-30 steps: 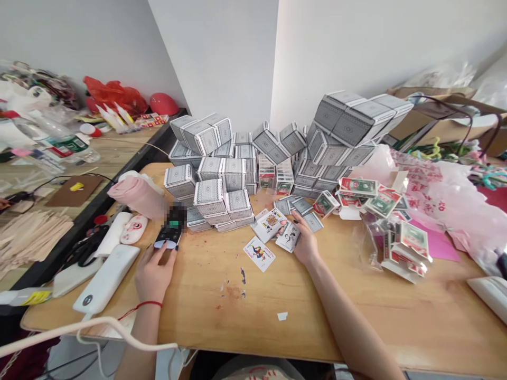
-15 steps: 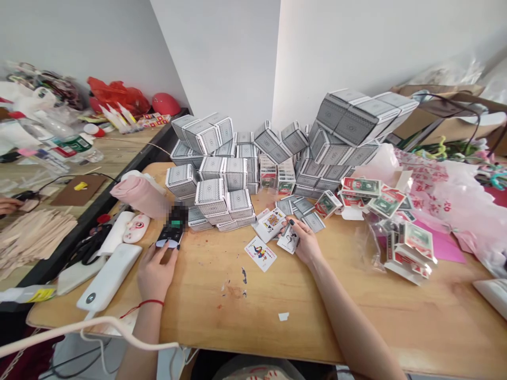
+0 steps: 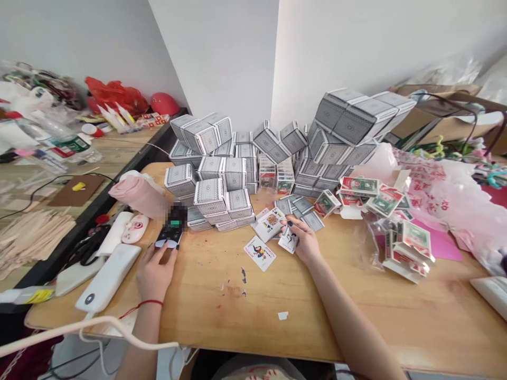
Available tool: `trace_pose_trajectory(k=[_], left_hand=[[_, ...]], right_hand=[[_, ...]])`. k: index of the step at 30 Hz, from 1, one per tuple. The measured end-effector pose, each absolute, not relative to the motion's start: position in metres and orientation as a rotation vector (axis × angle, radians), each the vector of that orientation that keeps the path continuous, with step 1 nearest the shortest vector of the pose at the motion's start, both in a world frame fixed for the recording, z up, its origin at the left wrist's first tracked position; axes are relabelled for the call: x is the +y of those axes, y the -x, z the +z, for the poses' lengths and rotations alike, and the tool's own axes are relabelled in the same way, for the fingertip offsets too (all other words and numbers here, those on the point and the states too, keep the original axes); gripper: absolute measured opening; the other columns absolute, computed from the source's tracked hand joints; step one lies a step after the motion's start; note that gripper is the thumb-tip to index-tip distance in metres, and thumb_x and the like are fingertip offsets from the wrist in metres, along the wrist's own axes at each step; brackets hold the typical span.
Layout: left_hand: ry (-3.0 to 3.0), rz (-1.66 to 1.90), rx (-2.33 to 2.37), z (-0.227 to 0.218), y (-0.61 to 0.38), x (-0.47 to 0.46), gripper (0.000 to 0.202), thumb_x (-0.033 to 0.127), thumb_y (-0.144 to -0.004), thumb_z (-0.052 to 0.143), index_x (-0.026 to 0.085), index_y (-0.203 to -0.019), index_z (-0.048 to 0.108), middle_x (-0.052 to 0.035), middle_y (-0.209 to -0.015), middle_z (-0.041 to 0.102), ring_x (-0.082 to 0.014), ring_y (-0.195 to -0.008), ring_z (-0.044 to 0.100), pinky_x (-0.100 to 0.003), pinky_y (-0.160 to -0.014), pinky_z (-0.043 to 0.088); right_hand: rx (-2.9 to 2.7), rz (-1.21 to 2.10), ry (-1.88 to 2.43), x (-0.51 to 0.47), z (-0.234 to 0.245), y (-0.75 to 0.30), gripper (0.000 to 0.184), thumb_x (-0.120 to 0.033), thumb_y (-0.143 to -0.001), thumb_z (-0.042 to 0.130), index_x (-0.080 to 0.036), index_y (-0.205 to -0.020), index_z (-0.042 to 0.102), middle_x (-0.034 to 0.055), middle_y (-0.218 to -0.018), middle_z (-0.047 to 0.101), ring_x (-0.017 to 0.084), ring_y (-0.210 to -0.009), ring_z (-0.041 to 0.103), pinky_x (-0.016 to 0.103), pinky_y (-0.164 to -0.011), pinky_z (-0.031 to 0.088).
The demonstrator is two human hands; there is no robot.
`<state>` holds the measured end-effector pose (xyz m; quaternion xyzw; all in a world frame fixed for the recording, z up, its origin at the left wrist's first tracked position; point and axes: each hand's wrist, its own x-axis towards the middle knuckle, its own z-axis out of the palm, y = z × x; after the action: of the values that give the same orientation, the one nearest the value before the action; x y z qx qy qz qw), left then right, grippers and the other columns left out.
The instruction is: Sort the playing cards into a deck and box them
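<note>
My right hand [image 3: 304,238] pinches a black-and-white joker card [image 3: 288,240] just above the wooden table. Beside it lies a stack of playing cards with a king [image 3: 271,224] face up. A coloured joker card [image 3: 260,253] lies flat nearer to me. Several grey-backed cards [image 3: 303,206] lie loose behind the fingers. On the left, my left hand [image 3: 155,272] has its fingers spread, and their tips touch the lower end of a black phone [image 3: 172,232]. The upper part of the phone is blurred out.
Stacked blocks of grey-backed cards [image 3: 225,177] fill the back of the table [image 3: 253,316]. Card boxes [image 3: 407,248] and pink plastic bags [image 3: 435,190] lie at right. A white power bank [image 3: 108,279], a pink roll [image 3: 137,195] and a pale cable [image 3: 99,322] are at left.
Another person's hand, with a dark object at the far left edge, has gone out of view. My hands have hardly moved; the whole view has shifted slightly.
</note>
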<state>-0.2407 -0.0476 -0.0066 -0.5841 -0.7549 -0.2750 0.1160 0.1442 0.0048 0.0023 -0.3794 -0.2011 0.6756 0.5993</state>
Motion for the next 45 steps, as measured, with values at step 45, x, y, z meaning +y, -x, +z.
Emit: trace_pose_trajectory(k=[45], left_hand=[[2.808,-1.73,-2.382,0.015,-0.004,0.006,0.026,0.036,-0.081,0.047,0.014,-0.081,0.06,-0.0045,-0.073,0.063,-0.0145,-0.067,0.056,-0.024,-0.06,0.042]], right_hand=[[-0.49,1.531,0.779,-0.013,0.014,-0.118,0.036,-0.04,-0.077,0.053,-0.026,-0.11,0.058,0.0022,-0.108,0.064,0.021,-0.102,0.057,0.036,-0.087,0.044]])
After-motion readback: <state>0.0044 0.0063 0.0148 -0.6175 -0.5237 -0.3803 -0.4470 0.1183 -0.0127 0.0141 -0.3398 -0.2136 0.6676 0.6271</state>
